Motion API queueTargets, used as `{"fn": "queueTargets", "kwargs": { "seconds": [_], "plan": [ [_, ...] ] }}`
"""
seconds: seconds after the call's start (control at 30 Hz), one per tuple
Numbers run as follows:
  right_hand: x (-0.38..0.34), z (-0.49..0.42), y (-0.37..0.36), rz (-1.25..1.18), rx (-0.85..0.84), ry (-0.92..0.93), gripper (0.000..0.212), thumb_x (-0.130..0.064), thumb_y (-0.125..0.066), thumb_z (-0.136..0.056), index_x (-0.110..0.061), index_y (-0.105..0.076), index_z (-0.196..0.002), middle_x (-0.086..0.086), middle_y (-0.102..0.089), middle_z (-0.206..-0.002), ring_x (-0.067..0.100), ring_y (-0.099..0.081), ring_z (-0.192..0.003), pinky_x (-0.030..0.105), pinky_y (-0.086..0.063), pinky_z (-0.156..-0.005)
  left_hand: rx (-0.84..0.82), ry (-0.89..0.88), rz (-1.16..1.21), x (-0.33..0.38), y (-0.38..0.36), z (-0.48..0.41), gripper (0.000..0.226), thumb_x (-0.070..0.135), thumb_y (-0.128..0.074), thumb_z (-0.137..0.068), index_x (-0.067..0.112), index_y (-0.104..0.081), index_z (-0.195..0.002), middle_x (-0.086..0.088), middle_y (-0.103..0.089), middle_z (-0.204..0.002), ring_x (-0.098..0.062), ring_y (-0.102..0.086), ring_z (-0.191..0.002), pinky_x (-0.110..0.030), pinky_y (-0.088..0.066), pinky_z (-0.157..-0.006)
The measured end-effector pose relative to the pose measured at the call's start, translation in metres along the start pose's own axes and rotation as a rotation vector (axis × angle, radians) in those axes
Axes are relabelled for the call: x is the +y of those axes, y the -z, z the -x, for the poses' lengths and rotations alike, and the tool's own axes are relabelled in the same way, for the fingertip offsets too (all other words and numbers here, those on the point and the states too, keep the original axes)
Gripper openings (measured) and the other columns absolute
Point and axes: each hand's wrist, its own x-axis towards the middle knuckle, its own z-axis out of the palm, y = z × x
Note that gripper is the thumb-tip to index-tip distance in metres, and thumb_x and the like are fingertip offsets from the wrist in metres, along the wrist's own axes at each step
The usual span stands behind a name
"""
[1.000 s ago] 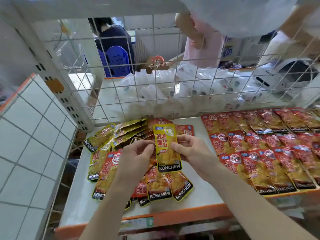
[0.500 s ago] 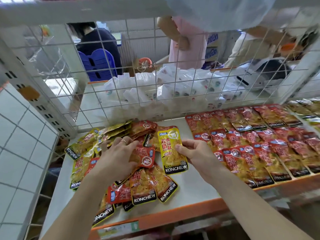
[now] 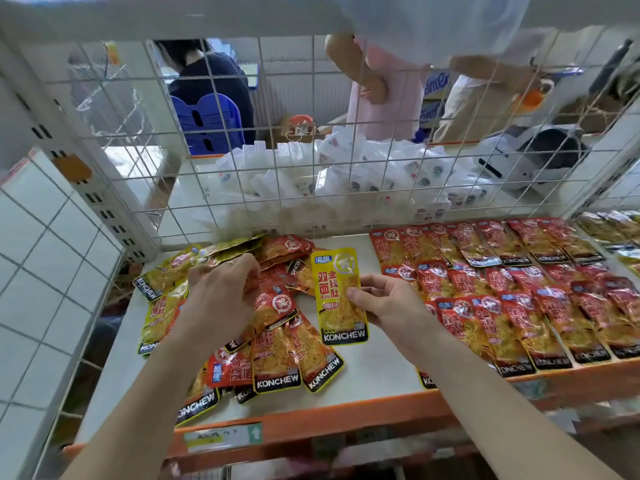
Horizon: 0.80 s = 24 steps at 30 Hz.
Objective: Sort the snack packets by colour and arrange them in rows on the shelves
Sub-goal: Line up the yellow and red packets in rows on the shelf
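My right hand [image 3: 388, 306] pinches a yellow KONCHEW packet [image 3: 337, 296] by its right edge, holding it upright over the white shelf [image 3: 374, 368]. My left hand [image 3: 218, 299] reaches into a mixed heap of red and yellow packets [image 3: 277, 344] at the left of the shelf, fingers curled down among them; what they hold is hidden. Red packets [image 3: 512, 296] lie in neat overlapping rows on the right half of the shelf. More yellow packets [image 3: 609, 230] show at the far right edge.
A white wire grid [image 3: 311, 140] backs the shelf, with white packets [image 3: 346, 178] piled behind it. Beyond it are people and a blue chair [image 3: 204, 123]. A tiled white wall [image 3: 45, 258] stands at the left. The shelf has an orange front lip [image 3: 311, 420].
My left hand let go of the yellow packet and moved left down into the mixed heap. My right hand kept the yellow packet and carried it slightly right.
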Motion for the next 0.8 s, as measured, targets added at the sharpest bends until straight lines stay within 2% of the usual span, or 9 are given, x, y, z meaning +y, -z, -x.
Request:
{"fn": "queueTargets", "kwargs": {
  "seconds": [0.1, 0.23, 0.33, 0.43, 0.5, 0.57, 0.63, 0.73, 0.8],
  "plan": [
    [0.001, 0.0, 0.0, 0.01, -0.031, -0.002, 0.013, -0.004, -0.066, -0.09, -0.005, -0.068, -0.103, 0.017, -0.074, -0.103, 0.024, -0.069, -0.09, 0.042, -0.055, -0.092, 0.102, 0.012, 0.212, 0.004, 0.006, 0.012, 0.027, 0.012, -0.08, -0.082, 0.024, -0.057, -0.091, 0.02, -0.058, -0.076, -0.015, -0.059, -0.071, -0.044, -0.049, -0.087],
    [-0.001, 0.001, 0.002, -0.004, -0.048, -0.011, 0.015, -0.005, -0.065, -0.091, -0.003, -0.067, -0.106, 0.016, -0.074, -0.103, 0.028, -0.07, -0.095, 0.044, -0.054, -0.095, 0.215, 0.234, 0.581, 0.02, 0.016, 0.03, 0.022, 0.015, -0.08, -0.083, 0.021, -0.062, -0.095, 0.008, -0.07, -0.084, -0.009, -0.066, -0.077, -0.015, -0.051, -0.065],
    [-0.002, 0.002, 0.007, -0.02, -0.081, -0.013, 0.019, -0.007, -0.065, -0.091, -0.002, -0.066, -0.109, 0.014, -0.074, -0.105, 0.031, -0.069, -0.101, 0.045, -0.053, -0.097, 0.251, 0.401, 0.846, 0.031, 0.019, 0.039, 0.02, 0.01, -0.077, -0.085, 0.017, -0.064, -0.099, -0.002, -0.075, -0.09, -0.022, -0.073, -0.085, -0.035, -0.06, -0.076],
    [-0.005, 0.004, 0.016, -0.047, -0.112, -0.003, 0.015, -0.006, -0.065, -0.091, -0.004, -0.067, -0.106, 0.011, -0.075, -0.101, 0.024, -0.071, -0.092, 0.04, -0.055, -0.093, 0.249, 0.529, 1.049, 0.044, 0.021, 0.045, 0.019, 0.011, -0.076, -0.084, 0.02, -0.067, -0.099, -0.007, -0.076, -0.096, -0.031, -0.074, -0.089, -0.052, -0.057, -0.087],
    [-0.006, 0.006, 0.023, -0.062, -0.129, 0.004, 0.013, -0.005, -0.064, -0.091, -0.005, -0.067, -0.104, 0.009, -0.076, -0.097, 0.021, -0.071, -0.089, 0.034, -0.058, -0.087, 0.251, 0.599, 1.133, 0.054, 0.019, 0.051, 0.022, 0.022, -0.083, -0.079, 0.024, -0.07, -0.096, -0.008, -0.076, -0.097, -0.034, -0.073, -0.091, -0.059, -0.054, -0.092],
    [-0.006, 0.009, 0.031, -0.074, -0.149, 0.014, 0.012, -0.004, -0.062, -0.092, -0.004, -0.068, -0.103, 0.007, -0.077, -0.093, 0.017, -0.072, -0.084, 0.028, -0.06, -0.079, 0.274, 0.661, 1.153, 0.065, 0.015, 0.059, 0.039, 0.042, -0.092, -0.062, 0.03, -0.072, -0.094, -0.009, -0.075, -0.1, -0.037, -0.072, -0.093, -0.066, -0.051, -0.092],
    [-0.004, 0.011, 0.04, -0.094, -0.175, 0.016, 0.011, -0.003, -0.061, -0.093, -0.004, -0.068, -0.101, 0.006, -0.077, -0.091, 0.016, -0.072, -0.083, 0.026, -0.06, -0.076, 0.291, 0.711, 1.184, 0.073, 0.007, 0.065, 0.04, 0.044, -0.092, -0.059, 0.033, -0.073, -0.092, -0.008, -0.075, -0.098, -0.037, -0.072, -0.092, -0.068, -0.05, -0.091],
    [-0.002, 0.016, 0.052, -0.089, -0.215, 0.015, 0.01, -0.004, -0.061, -0.093, -0.005, -0.07, -0.099, 0.005, -0.076, -0.089, 0.015, -0.071, -0.082, 0.026, -0.06, -0.076, 0.289, 0.766, 1.269, 0.084, -0.005, 0.073, 0.022, 0.018, -0.079, -0.08, 0.022, -0.068, -0.098, -0.008, -0.075, -0.095, -0.027, -0.073, -0.082, -0.061, -0.052, -0.095],
    [-0.002, 0.02, 0.06, -0.087, -0.24, 0.021, 0.01, -0.003, -0.061, -0.093, -0.005, -0.069, -0.098, 0.003, -0.076, -0.086, 0.013, -0.071, -0.079, 0.024, -0.059, -0.074, 0.29, 0.784, 1.296, 0.091, -0.011, 0.081, 0.02, 0.012, -0.074, -0.083, 0.022, -0.066, -0.098, -0.01, -0.075, -0.097, -0.025, -0.073, -0.079, -0.055, -0.056, -0.087]
  ]
}}
